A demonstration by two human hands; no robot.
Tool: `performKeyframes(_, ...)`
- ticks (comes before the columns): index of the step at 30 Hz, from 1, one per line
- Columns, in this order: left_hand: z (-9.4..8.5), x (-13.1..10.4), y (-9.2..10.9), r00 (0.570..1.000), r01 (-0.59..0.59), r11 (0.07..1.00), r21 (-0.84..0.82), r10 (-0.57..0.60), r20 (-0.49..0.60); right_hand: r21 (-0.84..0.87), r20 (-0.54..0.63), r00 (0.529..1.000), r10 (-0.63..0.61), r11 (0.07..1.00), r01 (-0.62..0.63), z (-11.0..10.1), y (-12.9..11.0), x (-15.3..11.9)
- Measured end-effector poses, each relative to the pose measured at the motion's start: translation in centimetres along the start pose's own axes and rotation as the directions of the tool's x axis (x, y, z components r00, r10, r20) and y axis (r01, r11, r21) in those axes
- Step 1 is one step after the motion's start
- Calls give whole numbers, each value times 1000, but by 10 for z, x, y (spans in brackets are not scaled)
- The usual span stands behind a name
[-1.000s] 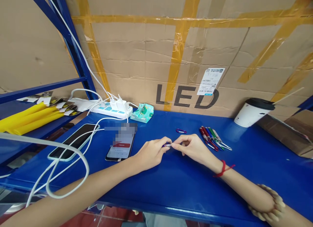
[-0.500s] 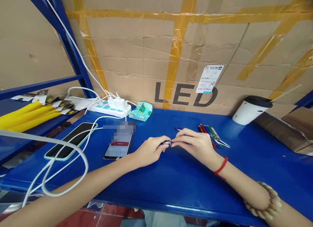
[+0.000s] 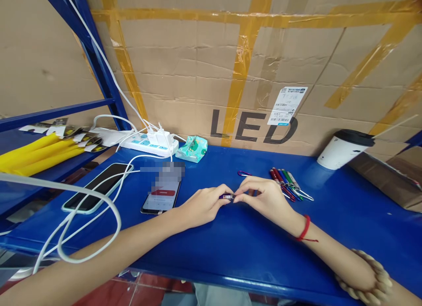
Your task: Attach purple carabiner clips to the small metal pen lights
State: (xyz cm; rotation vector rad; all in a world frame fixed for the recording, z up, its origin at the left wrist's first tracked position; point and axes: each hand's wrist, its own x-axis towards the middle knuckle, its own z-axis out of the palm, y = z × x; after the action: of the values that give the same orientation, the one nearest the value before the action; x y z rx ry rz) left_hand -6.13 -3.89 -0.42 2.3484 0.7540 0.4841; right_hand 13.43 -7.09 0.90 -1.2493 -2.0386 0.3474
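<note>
- Head view: a small purple tube (image 3: pixel 226 197) lies between the two hands, over the middle of the blue table (image 3: pixel 231 249). Whether it touches the tabletop cannot be told. Being short and apparently smooth, it could roll off if both grips loosened.
- The left hand (image 3: pixel 201 205) has thumb and finger clamped on the tube's body. A slack hold here could let the tube spin or slide out under a pull.
- The right hand (image 3: pixel 268 198) has thumb and index finger pinched on the dark end. That contact looks tiny, so a twist or sideways push might make the fingertips skid off, or send any loose part flying.
- A carabiner (image 3: pixel 243 173) lies just behind the right hand's fingers; a sudden jerk backward could knock it away.
- Coloured tubes (image 3: pixel 289 179) with clips lie side by side near the right knuckles, and a wide swing might scatter them.
- A phone (image 3: pixel 161 201) sits beside the left wrist, and a white cable (image 3: pixel 49 182) loops across the forearm in view; a careless sweep could shove one or snag the other.
</note>
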Motion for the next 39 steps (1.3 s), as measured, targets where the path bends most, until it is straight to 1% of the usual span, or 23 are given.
performKeyframes(3,0,-1,0,1000,4,1000,-7,-4,-17,25,12,998,62,998,-63,1,0,0)
performKeyframes(8,2,-1,-2,999,8,999,-34,-10,-37,68,11,991,131,989,-131,2,-3,1)
performKeyframes(13,4,-2,-3,998,15,999,-32,-17,-52,171,32,977,211,962,-213,4,-8,1)
performKeyframes(17,4,-3,-3,998,9,1000,-12,-10,-64,237,65,953,295,923,-302,6,-10,0)
performKeyframes(21,5,-2,-2,997,-10,1000,28,13,-82,262,139,912,386,874,-410,7,-9,-1)
performKeyframes(24,6,-2,-3,993,-25,999,41,29,-114,270,154,892,425,850,-452,7,-9,-1)
performKeyframes(28,7,-2,-3,988,-34,999,36,39,-152,273,138,897,419,855,-442,7,-8,-1)
performKeyframes(31,6,-1,-2,988,-29,999,17,31,-151,253,118,912,393,876,-411,7,-6,0)
performKeyframes(36,4,3,1,991,29,996,-83,-40,-130,164,72,953,294,939,-302,3,-4,4)
performKeyframes(39,5,5,1,988,55,990,-132,-73,-136,139,66,962,263,953,-270,0,-3,6)
